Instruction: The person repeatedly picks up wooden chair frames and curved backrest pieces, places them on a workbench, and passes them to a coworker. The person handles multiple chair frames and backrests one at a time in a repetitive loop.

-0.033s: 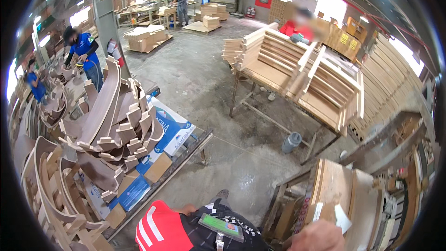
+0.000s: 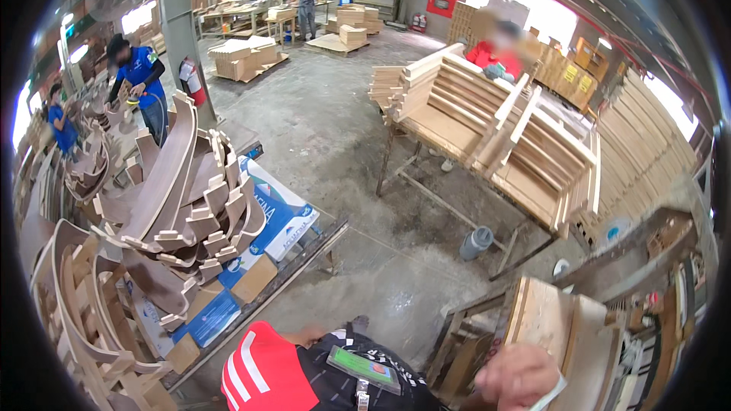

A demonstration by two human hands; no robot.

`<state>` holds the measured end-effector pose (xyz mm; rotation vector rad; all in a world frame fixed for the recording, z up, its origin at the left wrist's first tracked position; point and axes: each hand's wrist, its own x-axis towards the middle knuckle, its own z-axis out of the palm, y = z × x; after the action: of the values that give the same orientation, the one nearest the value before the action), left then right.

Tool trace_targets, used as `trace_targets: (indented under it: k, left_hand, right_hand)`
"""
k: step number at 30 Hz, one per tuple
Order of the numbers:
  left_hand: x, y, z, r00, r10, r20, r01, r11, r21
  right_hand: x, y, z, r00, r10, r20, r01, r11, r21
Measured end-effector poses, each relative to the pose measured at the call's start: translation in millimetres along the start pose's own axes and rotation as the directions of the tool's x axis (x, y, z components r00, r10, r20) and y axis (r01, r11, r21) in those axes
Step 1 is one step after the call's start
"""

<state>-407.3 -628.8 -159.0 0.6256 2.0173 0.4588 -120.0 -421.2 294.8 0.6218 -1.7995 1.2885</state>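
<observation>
Beside the wooden workpiece at the lower right is my right hand [image 2: 519,375], its fingers curled. A thin white sheet [image 2: 554,393] sticks out from under it; most of the sheet is hidden by the fingers. The workpiece is a pale, broad wooden piece [image 2: 542,310] with a curved piece [image 2: 585,342] alongside. Of my left hand [image 2: 308,336], only a small blurred patch shows past my red sleeve, close to my body; its fingers cannot be made out. A badge in a green holder [image 2: 364,369] hangs on my black shirt.
Curved brown wooden parts [image 2: 164,190] lie piled on a cardboard-covered table [image 2: 293,262] at left. A bench of wooden frames [image 2: 457,133] stands ahead, with a grey bucket [image 2: 476,243] below. A person in red [image 2: 491,57] is behind it; one in blue [image 2: 141,76] works at left.
The white sheet has shifted from beyond my right hand to its near right side. My right hand has moved slightly up, and the view has shifted a little.
</observation>
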Motion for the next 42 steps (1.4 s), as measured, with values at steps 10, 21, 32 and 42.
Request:
trace_targets:
  k: [10,21,32,42]
  left_hand:
    - [160,262,-111,0.954,0.208,-0.216,-0.203,0.978,0.044]
    - [277,604,-156,0.667,0.634,-0.391,-0.713,0.696,-0.088]
    - [287,841,-136,0.610,0.720,-0.331,-0.688,0.688,0.228]
    - [342,855,-136,0.648,0.672,-0.360,-0.619,0.739,0.266]
  right_hand:
    - [-112,144,-204,0.474,0.357,-0.805,-0.833,0.479,-0.278]
    - [-179,199,-514,0.415,-0.087,-0.906,-0.882,0.206,-0.424]
    - [-164,248,-709,0.306,-0.010,-0.952,-0.950,-0.076,-0.304]
    - [-156,254,-717,0.278,0.079,-0.957,-0.832,-0.478,-0.281]
